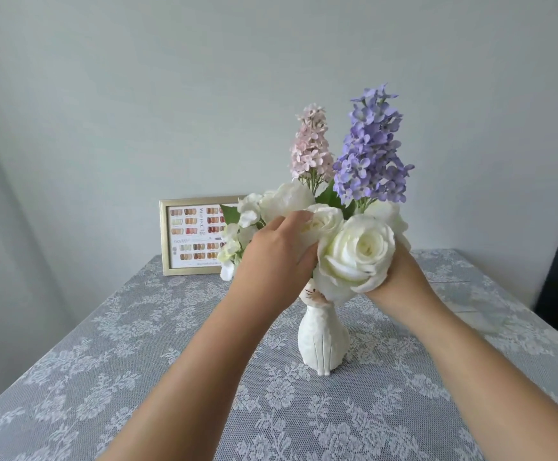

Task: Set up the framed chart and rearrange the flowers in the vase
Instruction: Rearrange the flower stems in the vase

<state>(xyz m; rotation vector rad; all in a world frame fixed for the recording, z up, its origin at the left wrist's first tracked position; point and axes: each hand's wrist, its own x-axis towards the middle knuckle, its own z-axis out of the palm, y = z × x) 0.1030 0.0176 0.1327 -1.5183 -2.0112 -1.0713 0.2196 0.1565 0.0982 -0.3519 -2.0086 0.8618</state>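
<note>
Framed chart (191, 235) already standing upright at the far left of the tabletop (111, 367), leaning near the wall, right edge hidden behind the blooms, so looks like the flower part is what's in hand now. White cat-shaped vase (323, 341) sitting mid-table, well in front of the frame, stuffed with white roses down low and two tall spikes up top: pink spike (311, 145) on the left, purple spike (370, 144) on the right. Left hand (272, 257) reaching in from the near side, fingers (299, 217) curled over a smaller white rose (325, 222) and pressing into the bunch. Right hand (400, 277) cupping the big white rose (359, 251) from below and behind, curled round its underside; fingertips hidden by petals, so can't tell exactly how tight. Tip for doing this bit well, just going by the look of it: move stems rather than squash heads, nudge one bloom at a time, and keep some downward hold on the bunch, since that narrow-footed vase seems top-heavy and probably tips easily. Also worth spreading the roses leftward carefully so the chart stays readable.
</note>
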